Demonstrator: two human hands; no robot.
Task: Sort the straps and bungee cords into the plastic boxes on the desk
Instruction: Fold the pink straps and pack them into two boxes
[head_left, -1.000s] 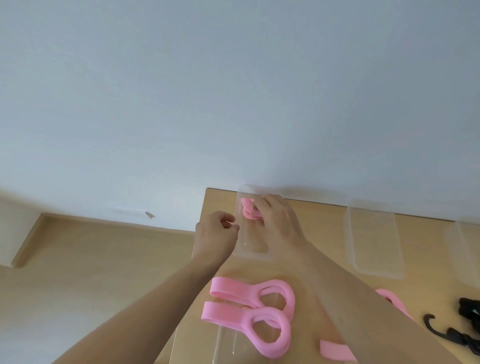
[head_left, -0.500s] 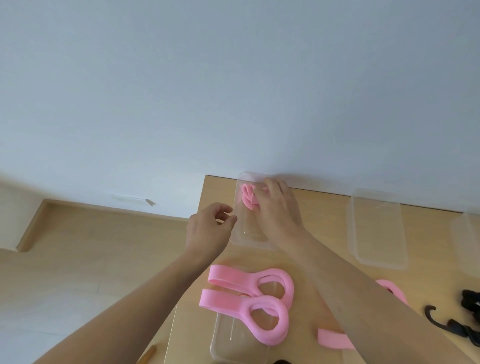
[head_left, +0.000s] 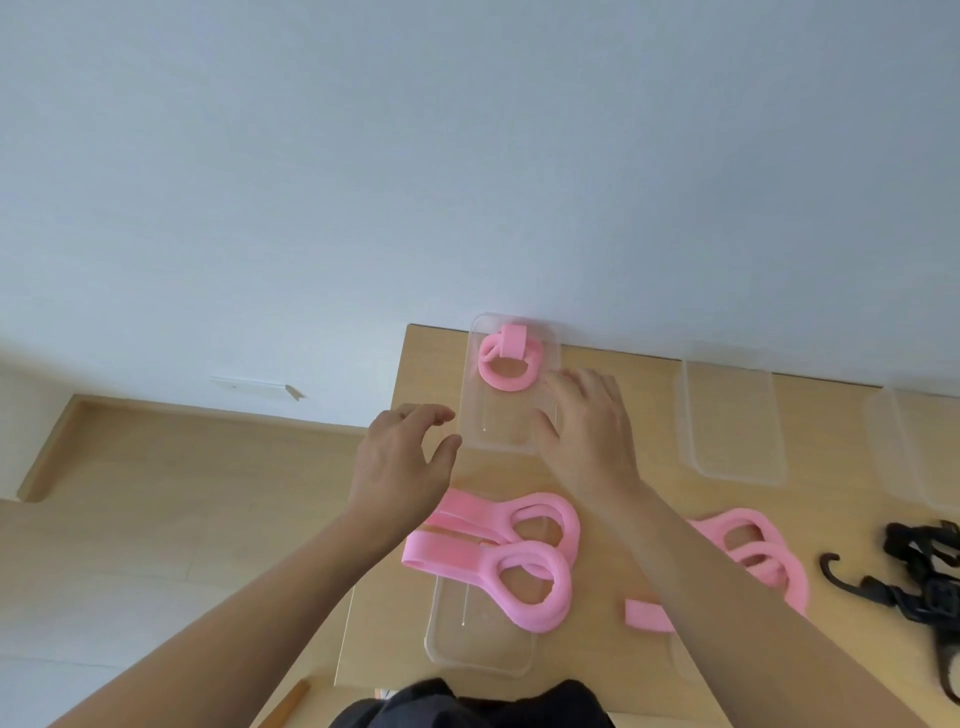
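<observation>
Left hand (head_left: 400, 462) and right hand (head_left: 587, 431) both slack-fingered, holding nothing, flanking the clear box (head_left: 493, 421) at the desk's (head_left: 657, 415) far left corner. Coiled strap (head_left: 506, 366) inside, far end. Next, likely: looped straps (head_left: 444, 557) toward the near edge, lying crosswise, tails left, nearer the left hand.
</observation>
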